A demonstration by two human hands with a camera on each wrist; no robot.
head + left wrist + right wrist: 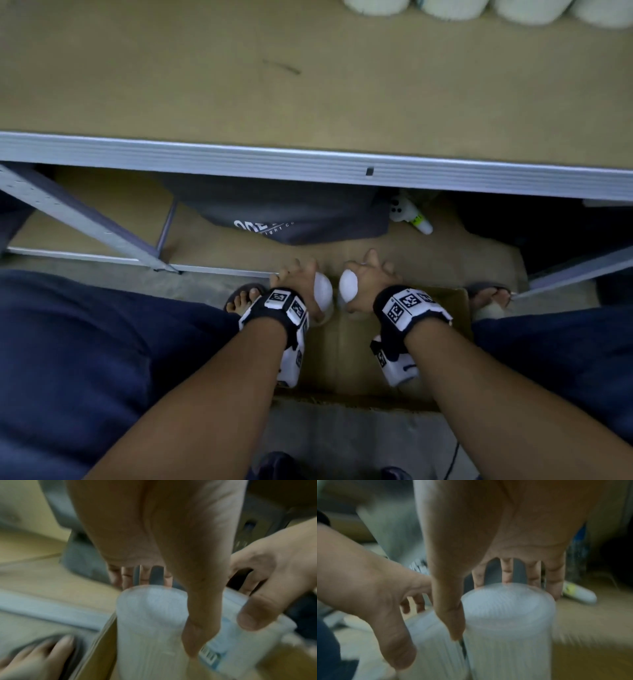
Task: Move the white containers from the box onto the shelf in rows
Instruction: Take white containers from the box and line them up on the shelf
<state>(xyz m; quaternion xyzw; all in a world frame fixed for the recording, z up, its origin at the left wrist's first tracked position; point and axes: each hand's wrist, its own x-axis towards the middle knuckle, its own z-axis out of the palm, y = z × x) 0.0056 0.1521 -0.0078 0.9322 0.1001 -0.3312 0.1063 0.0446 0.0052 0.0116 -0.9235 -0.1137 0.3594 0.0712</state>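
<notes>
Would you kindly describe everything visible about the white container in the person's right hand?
The white container is a tall cylinder with a rounded top and fine vertical ribbing, apparently translucent plastic, though motion blur hides detail. It stands roughly upright above the cardboard box, beside the other container. The right hand grips it near the top, fingers curled behind, thumb on the near side.

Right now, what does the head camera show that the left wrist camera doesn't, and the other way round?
Only the head view shows the shelf with a row of white containers at its back edge. Only the left wrist view shows a barcode label low on the right hand's container. Both show the left hand and right hand each gripping a white container over the box.
</notes>
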